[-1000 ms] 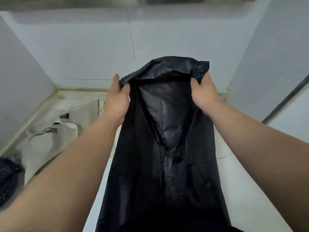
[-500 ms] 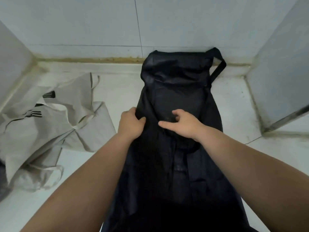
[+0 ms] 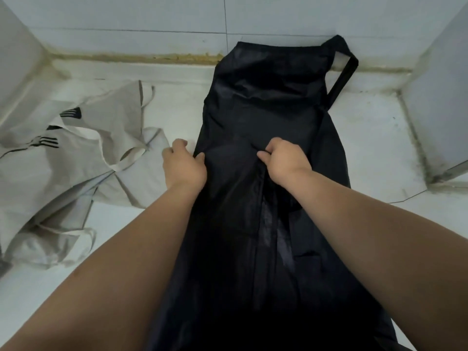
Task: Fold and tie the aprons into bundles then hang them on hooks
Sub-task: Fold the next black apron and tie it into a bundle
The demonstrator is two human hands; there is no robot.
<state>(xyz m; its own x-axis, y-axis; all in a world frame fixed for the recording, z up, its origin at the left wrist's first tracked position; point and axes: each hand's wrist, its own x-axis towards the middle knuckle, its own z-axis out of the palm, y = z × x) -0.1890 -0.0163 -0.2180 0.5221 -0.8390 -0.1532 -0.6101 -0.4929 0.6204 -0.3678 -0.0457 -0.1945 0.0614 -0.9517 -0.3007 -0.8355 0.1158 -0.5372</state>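
Black apron (image 3: 273,102) lies lengthwise on the white counter (image 3: 374,138); left hand (image 3: 183,164) pinches its left edge, right hand (image 3: 283,159) pinches a middle fold. Beige apron (image 3: 63,153) lies left.

a pale tiled floor (image 3: 374,138) carries a black apron (image 3: 266,102) centre, a beige apron (image 3: 50,168) crumpled left.

Black apron (image 3: 266,97): thin, shiny fabric, laid out flat lengthwise, running 6 to 12 o'clock through centre, bib end at 12. Sides look folded in, long crease down the middle, wrinkled at the bib. Neck strap (image 3: 345,72) loops out at 1 o'clock.
Beige apron (image 3: 63,171): crumpled heap at 9 o'clock, black fork print (image 3: 49,141) facing up, ties loose, just beside the black one.
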